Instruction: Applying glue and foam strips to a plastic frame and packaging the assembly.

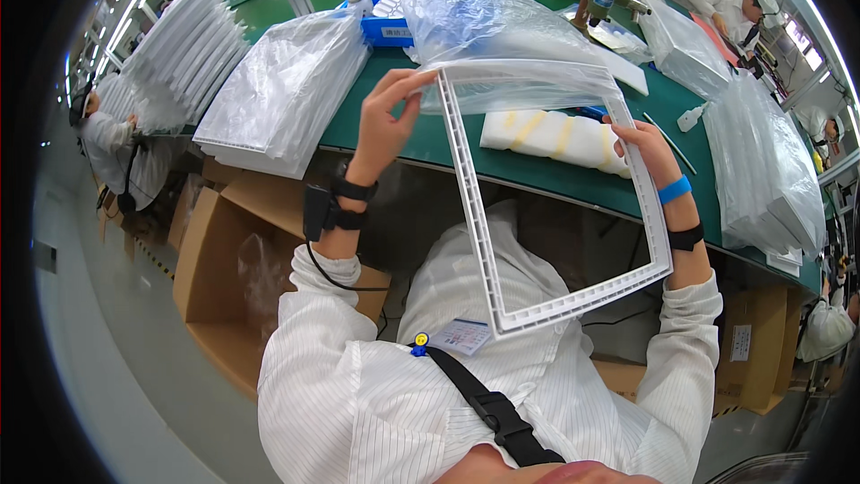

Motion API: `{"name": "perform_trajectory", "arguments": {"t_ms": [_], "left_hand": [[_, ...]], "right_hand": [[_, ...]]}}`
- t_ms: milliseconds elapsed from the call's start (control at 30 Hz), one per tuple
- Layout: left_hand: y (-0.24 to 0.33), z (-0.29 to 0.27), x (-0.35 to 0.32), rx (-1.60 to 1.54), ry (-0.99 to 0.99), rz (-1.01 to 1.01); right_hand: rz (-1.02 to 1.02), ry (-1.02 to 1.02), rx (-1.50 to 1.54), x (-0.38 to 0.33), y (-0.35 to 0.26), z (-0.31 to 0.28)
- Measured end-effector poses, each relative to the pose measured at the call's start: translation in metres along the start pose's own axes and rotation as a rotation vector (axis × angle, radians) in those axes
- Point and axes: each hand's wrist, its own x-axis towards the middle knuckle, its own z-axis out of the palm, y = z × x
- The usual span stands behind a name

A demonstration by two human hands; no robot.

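We hold a white plastic frame [555, 206] above the green table [537, 170]: left hand [387, 121] pinches its top corner, right hand [647, 154] grips its side (fingers closed).

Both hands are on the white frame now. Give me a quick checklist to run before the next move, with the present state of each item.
1. Left hand grips the white frame at its top left corner: ok.
2. Right hand holds the frame's right side: ok.
3. Clear plastic bag fully off the frame: not ok, it covers the top edge.
4. Frame clear of the green table: ok, held up over the lap.
5. Frame free of cracks: cannot tell.
6. White foam block clear of the frame: cannot tell, it lies behind.
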Motion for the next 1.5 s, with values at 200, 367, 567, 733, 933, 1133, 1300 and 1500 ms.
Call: {"name": "perform_trajectory", "arguments": {"t_ms": [200, 367, 567, 733, 933, 1133, 1300, 1500], "left_hand": [[0.015, 0.021, -0.041, -0.215, 0.123, -0.096], [0.019, 0.035, -0.045, -0.843, 0.274, -0.853], [0.015, 0.047, -0.062, -0.757, 0.152, -0.888], [0.023, 0.047, -0.063, -0.717, 0.084, -0.752], [0.029, 0.058, -0.059, -0.710, 0.028, -0.716], [0.039, 0.045, -0.064, -0.703, 0.018, -0.694], [0.039, 0.043, -0.061, -0.750, -0.036, -0.629], [0.050, 0.053, -0.054, -0.778, -0.097, -0.556]], "right_hand": [[-0.045, 0.151, 0.052, -0.008, 0.008, 0.027], [-0.209, 0.259, 0.023, -0.020, 0.031, 0.051], [-0.242, 0.365, -0.156, -0.057, 0.034, 0.066], [-0.240, 0.470, -0.061, -0.069, 0.014, 0.005], [-0.333, 0.424, 0.021, -0.030, 0.008, 0.019], [-0.318, 0.460, 0.053, -0.064, 0.058, 0.041], [-0.255, 0.394, 0.073, -0.116, 0.092, 0.059], [-0.137, 0.140, -0.061, -0.151, 0.107, 0.029]]}}
